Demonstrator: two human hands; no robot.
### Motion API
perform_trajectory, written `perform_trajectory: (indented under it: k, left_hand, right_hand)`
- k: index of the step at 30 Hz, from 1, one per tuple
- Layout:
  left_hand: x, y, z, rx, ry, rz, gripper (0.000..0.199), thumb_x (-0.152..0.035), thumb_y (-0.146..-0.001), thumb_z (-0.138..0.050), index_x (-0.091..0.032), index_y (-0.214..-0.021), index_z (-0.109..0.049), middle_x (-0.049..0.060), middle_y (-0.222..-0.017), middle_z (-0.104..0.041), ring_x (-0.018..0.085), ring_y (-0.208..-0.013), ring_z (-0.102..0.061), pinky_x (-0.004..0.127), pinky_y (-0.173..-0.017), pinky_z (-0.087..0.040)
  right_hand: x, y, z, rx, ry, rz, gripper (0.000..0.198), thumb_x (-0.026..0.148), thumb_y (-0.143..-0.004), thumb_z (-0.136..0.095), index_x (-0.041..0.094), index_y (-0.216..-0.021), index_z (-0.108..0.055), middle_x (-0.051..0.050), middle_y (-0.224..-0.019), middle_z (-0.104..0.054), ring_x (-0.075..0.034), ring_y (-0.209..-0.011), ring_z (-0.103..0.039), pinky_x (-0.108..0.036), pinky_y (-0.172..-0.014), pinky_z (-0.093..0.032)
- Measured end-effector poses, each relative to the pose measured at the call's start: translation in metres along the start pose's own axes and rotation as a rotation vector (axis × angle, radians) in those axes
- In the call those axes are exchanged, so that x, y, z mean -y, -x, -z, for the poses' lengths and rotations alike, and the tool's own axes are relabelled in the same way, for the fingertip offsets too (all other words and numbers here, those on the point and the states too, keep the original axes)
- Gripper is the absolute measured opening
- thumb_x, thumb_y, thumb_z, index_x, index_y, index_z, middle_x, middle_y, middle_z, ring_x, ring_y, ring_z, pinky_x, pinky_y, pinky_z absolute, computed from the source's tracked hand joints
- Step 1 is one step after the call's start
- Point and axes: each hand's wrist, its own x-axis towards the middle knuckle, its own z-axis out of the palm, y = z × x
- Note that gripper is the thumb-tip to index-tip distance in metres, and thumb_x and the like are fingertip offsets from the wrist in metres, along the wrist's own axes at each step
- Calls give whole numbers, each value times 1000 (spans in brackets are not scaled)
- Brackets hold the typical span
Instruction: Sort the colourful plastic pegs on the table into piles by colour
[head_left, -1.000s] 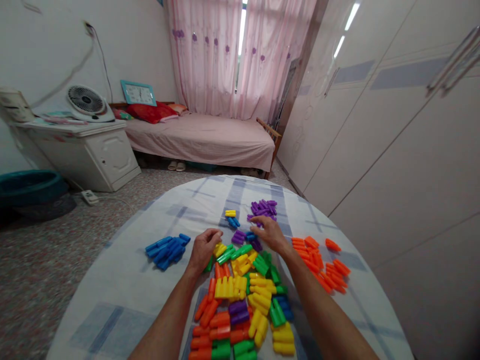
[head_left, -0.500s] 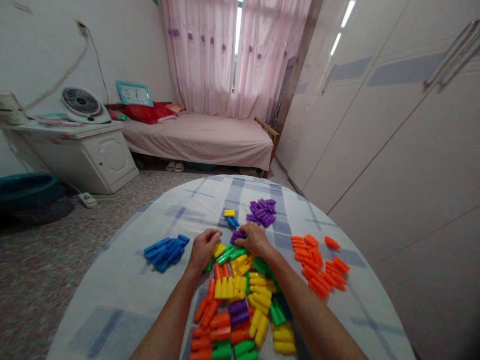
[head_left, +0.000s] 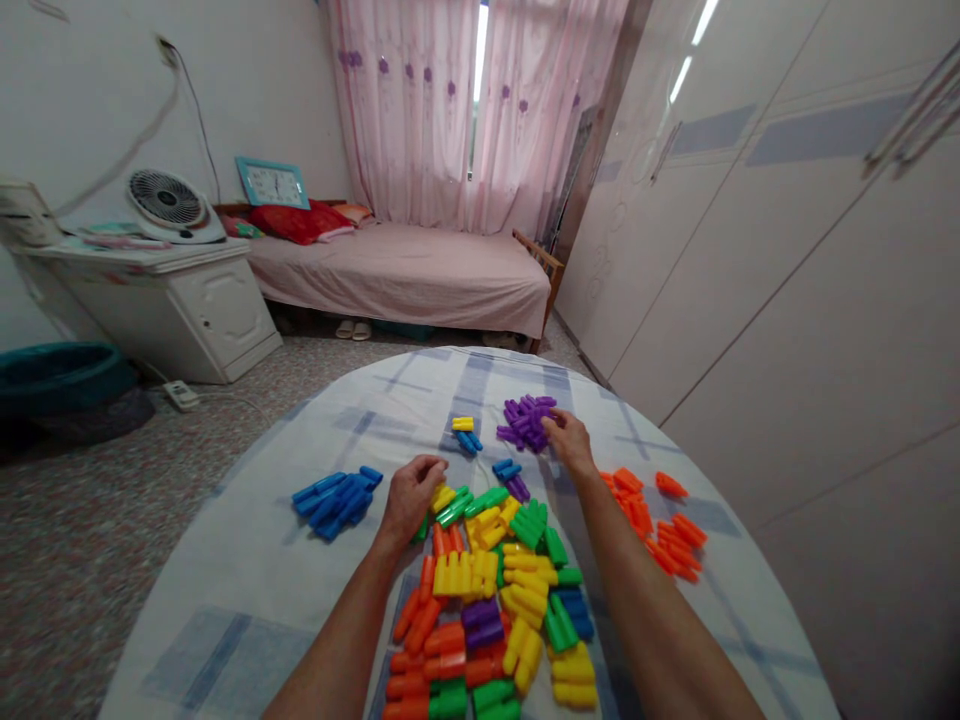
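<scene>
My left hand [head_left: 411, 496] rests at the upper left edge of a mixed group of plastic toy blocks, beside a yellow block [head_left: 442, 498]. Its fingers are curled together, and what they hold, if anything, is hidden. My right hand [head_left: 570, 442] reaches the right side of a pile of purple blocks [head_left: 523, 424], thumb and forefinger slightly apart against it. Between the hands lie a small blue block [head_left: 507, 469] and a purple block [head_left: 517, 488], touching. Below them spread joined yellow blocks [head_left: 465, 574], green blocks [head_left: 529, 524] and orange blocks [head_left: 446, 652].
Blue blocks [head_left: 337, 502] are heaped at the left and orange blocks [head_left: 675, 548] at the right, partly behind my right forearm. A yellow block [head_left: 463, 424] and blue pieces [head_left: 467, 441] lie farther back. A checked cloth [head_left: 247, 560] covers the round table.
My right hand has moved up and right from the small purple block to the purple pile, uncovering the blue and purple pieces. My left hand has hardly moved.
</scene>
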Motion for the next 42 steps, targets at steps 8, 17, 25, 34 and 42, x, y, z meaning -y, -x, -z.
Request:
perform_trajectory:
  k: [8,17,25,34,42]
  left_hand:
    - [6,-1,-1,2,44,-4,28,-40,-72,-57,-14,-80,-65,2,-73,-65,16,-68,-62,24,-61,-46]
    - [5,-1,0,14,-30,-43,27,-39,-75,-55,-14,-80,-65,3,-73,-66,16,-67,-62,25,-63,-48]
    - [6,-2,-1,11,-7,-27,29,-41,-73,-56,-14,-79,-65,3,-72,-66,17,-68,-63,24,-61,-47]
    - [6,0,0,12,-7,-41,32,-43,-73,-56,-14,-81,-66,4,-74,-67,17,-67,-62,25,-61,-48]
    - [-7,7,-8,45,2,-62,31,-42,-72,-57,-14,-83,-66,3,-68,-66,17,-64,-62,25,-60,-48]
  right_hand:
    - [2,52,10,22,-40,122,36,30,-75,-47,15,-105,-63,-9,-101,-66,-19,-87,-62,-35,-83,-47]
    - [79,41,-48,385,222,424,41,21,-82,-47,17,-122,-54,-7,-125,-56,-19,-114,-50,-32,-99,-35]
    - [87,35,-83,388,254,293,32,20,-74,-55,24,-105,-64,-6,-106,-63,-20,-97,-57,-31,-84,-42]
    - [74,58,-10,307,77,305,30,19,-74,-51,18,-100,-65,-2,-87,-68,-16,-77,-60,-25,-72,-44]
    - [43,120,36,361,-209,280,26,37,-77,-54,23,-95,-67,-3,-100,-68,-19,-95,-59,-33,-87,-43]
